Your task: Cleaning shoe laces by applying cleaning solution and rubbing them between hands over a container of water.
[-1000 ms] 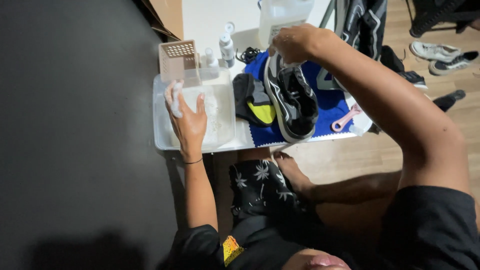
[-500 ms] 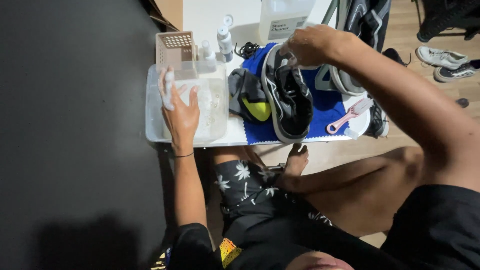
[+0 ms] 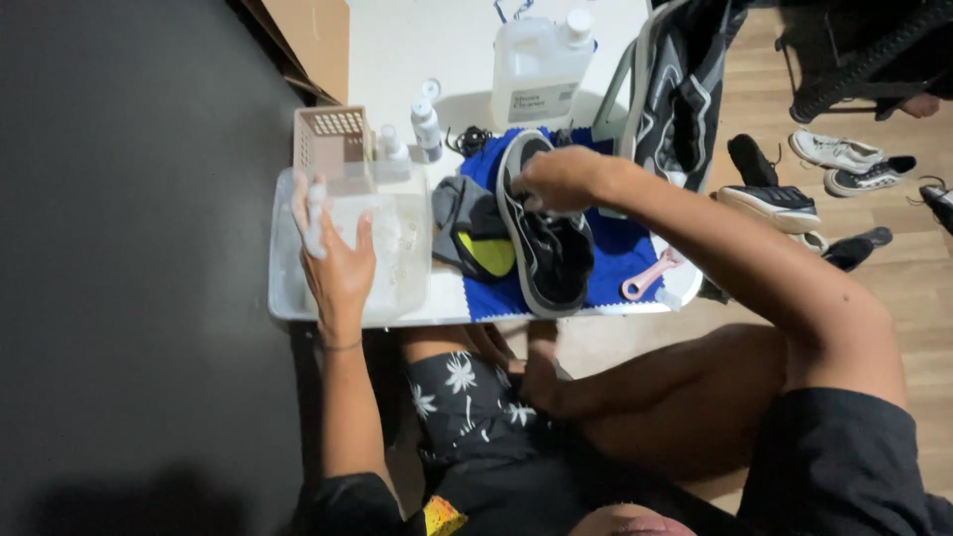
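Left hand point(image 3: 336, 260) spread open over water tub point(image 3: 283, 298), fingers foamy — rinsing probably. Right hand point(image 3: 558, 179) clamped on black shoe point(image 3: 548, 238), steadying it on blue cloth point(image 3: 620, 253).

A domestic room arranged as an improvised shoe-cleaning station. A low white table point(image 3: 417, 50) stands on light wood-plank flooring point(image 3: 923, 268) beside a dark carpet point(image 3: 129, 298). On it lie a blue cloth mat point(image 3: 620, 253), a large translucent jug of cleaning fluid point(image 3: 541, 69), small white bottles point(image 3: 427, 127) and a clear plastic tub point(image 3: 288, 288). Loose pairs of sneakers point(image 3: 839, 154) are scattered across the floor.
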